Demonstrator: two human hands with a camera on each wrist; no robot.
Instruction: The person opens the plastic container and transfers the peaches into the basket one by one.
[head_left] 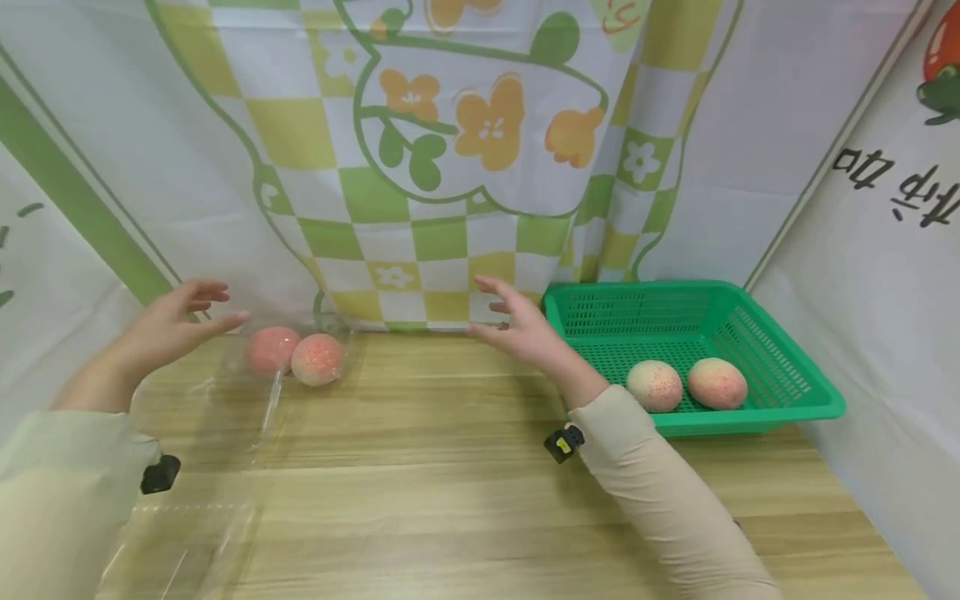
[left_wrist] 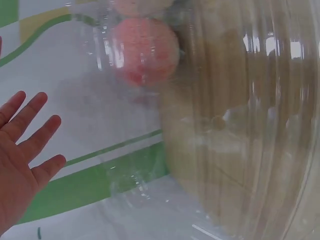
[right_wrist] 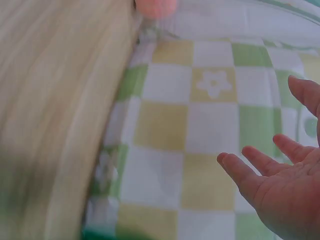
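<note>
In the head view my left hand (head_left: 168, 329) hovers above the clear plastic container (head_left: 268, 412), fingers spread and nothing held. Two pinkish peaches, one redder (head_left: 270, 349) and one speckled (head_left: 318, 360), sit side by side at the container's far end. The left wrist view shows the reddish-pink peach (left_wrist: 145, 52) through the plastic, apart from my fingers. My right hand (head_left: 521, 327) is raised over the table, left of the green basket (head_left: 828, 406), with parted fingers and no object. Inside that basket lie two pale, pink-speckled peaches, the left one (head_left: 654, 386) close beside the right one (head_left: 717, 384).
The clear lid part (head_left: 176, 550) of the container extends towards the near left. Under everything is a wood-grain table (head_left: 420, 467). A checked, flowered curtain (head_left: 420, 275) hangs along its back edge, and white printed cloth (head_left: 892, 275) borders the right side.
</note>
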